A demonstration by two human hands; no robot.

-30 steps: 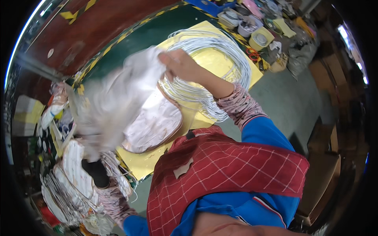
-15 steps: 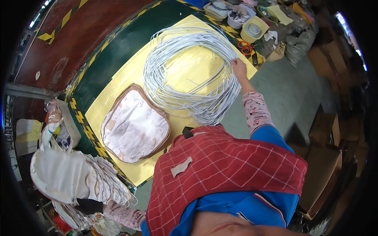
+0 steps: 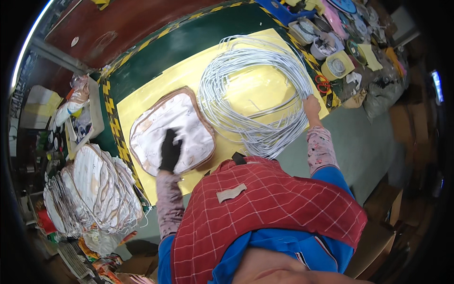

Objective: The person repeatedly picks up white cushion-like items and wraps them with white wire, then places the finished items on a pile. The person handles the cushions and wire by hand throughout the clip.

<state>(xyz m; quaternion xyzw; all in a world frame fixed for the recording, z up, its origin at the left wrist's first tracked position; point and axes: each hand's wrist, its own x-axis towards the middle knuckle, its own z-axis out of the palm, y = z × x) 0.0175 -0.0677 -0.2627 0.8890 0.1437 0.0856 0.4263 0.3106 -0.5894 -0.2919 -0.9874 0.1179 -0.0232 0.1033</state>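
My left hand (image 3: 170, 151), in a black glove, is over a stack of white fabric panels (image 3: 153, 123) with brown edging on the left of the work surface. Its fingers are spread and hold nothing; whether they touch the top panel I cannot tell. On the right, my bare right hand (image 3: 311, 107) closes round the outer edge of a large loose coil of white wire (image 3: 269, 135). Loose ends of the wire stick out at the bottom and inside the ring.
A yellow sheet (image 3: 142, 106) lies on a green table (image 3: 156, 59) edged with striped tape. Beside the coil are red-handled scissors (image 3: 323, 84) and a yellow tub (image 3: 336, 67). More edged white panels (image 3: 90, 182) are piled at the lower left, below a pale bin (image 3: 97, 109).
My left hand has let go of a white panel at the lower-left pile and come across onto the stack on the table. My right hand stays at the coil. The view has shifted.
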